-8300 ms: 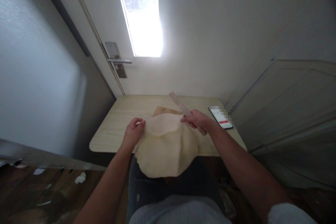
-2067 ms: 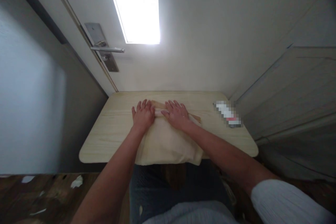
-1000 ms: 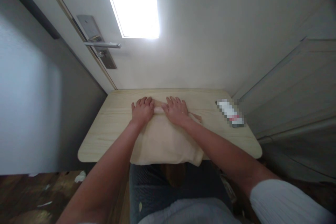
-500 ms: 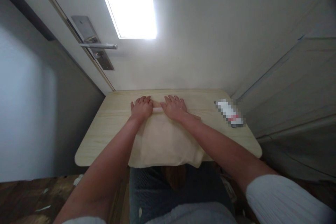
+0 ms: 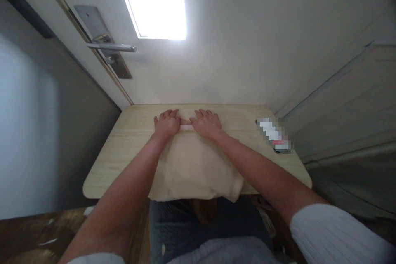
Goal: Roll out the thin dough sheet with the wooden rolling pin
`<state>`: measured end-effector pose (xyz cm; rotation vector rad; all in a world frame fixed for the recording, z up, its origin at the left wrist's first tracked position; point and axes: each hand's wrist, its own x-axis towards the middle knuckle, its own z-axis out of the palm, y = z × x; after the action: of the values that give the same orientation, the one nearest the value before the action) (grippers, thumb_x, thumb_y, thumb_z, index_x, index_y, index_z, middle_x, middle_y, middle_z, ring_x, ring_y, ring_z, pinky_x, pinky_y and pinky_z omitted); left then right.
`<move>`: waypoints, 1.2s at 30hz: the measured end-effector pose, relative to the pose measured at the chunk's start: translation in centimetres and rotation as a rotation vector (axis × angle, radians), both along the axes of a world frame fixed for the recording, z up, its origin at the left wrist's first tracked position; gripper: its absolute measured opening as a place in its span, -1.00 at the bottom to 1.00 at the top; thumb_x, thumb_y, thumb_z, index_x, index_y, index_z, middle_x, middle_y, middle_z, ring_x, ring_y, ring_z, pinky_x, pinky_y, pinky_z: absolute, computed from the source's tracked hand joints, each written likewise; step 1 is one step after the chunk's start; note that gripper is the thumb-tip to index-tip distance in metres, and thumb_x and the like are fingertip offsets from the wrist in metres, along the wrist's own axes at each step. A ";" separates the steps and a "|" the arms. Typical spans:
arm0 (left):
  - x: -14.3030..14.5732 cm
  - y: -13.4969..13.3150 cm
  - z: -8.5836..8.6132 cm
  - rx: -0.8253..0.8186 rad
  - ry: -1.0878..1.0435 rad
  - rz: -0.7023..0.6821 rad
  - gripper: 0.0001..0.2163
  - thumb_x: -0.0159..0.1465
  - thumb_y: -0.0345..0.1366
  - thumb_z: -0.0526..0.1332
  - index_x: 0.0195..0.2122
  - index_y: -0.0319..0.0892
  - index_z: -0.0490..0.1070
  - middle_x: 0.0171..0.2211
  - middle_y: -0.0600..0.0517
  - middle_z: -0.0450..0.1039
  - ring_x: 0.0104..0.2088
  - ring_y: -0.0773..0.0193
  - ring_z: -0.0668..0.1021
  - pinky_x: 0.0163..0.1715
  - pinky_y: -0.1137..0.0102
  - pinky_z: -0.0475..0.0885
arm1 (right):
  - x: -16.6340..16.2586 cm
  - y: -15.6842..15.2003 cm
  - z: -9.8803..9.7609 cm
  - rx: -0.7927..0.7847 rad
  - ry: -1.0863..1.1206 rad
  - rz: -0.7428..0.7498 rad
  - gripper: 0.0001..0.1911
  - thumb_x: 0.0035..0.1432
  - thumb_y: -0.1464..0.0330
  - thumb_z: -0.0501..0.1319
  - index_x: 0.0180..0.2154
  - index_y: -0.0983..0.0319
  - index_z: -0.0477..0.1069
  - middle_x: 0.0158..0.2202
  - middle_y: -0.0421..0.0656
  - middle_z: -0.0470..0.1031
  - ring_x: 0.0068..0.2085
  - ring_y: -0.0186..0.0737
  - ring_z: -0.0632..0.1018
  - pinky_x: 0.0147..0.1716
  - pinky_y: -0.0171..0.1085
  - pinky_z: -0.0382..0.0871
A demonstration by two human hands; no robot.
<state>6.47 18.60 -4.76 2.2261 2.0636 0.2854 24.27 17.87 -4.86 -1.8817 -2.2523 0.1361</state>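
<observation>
A wide sheet of pale dough lies on the light wooden table and droops over its near edge. My left hand and my right hand lie flat, fingers stretched out, on a thin pale rolling pin at the dough's far edge. Only a short piece of the pin shows between the two hands; the rest is hidden under my palms.
A phone lies at the table's right end. Behind the table is a white door with a metal lever handle and a bright glass pane. A panelled wall is on the right. Dark floor with paper scraps lies at lower left.
Earlier my right hand held the pin above the dough while my left pinched its edge. Now both palms press the pin, which has moved away from me over the last second.
</observation>
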 end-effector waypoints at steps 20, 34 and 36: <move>-2.2 -10.4 -0.4 0.181 0.025 -0.282 -0.51 0.34 0.08 0.03 0.26 0.12 0.22 0.31 -0.01 0.22 0.29 0.03 0.22 0.25 -0.03 0.08 | 1.4 -12.1 -0.5 0.215 0.045 0.132 -0.65 0.33 0.24 0.09 0.07 0.23 0.38 0.12 0.00 0.42 0.22 0.04 0.25 0.24 0.05 -0.06; 4.3 -9.6 -0.5 0.160 -0.004 -0.329 -0.47 0.43 -0.02 -0.23 0.33 -0.08 0.12 0.33 -0.07 0.19 0.34 0.06 0.17 0.26 -0.06 0.08 | 6.3 -13.6 -0.7 0.202 -0.009 -0.136 -0.47 0.39 0.07 -0.09 0.22 0.18 0.27 0.26 -0.03 0.30 0.28 0.11 0.19 0.23 0.17 -0.12; 5.0 -9.0 -0.6 0.169 0.018 -0.309 -0.45 0.43 -0.02 -0.25 0.34 -0.10 0.09 0.34 -0.08 0.17 0.35 0.05 0.15 0.27 -0.08 0.07 | 6.3 -12.8 -1.0 0.176 -0.010 -0.177 -0.42 0.40 0.05 -0.16 0.28 0.18 0.20 0.31 -0.04 0.23 0.31 0.13 0.15 0.25 0.20 -0.17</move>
<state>11.45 9.61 -5.33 2.6095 1.7231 0.4263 30.60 5.06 -5.82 -1.9770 -2.0176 -0.0956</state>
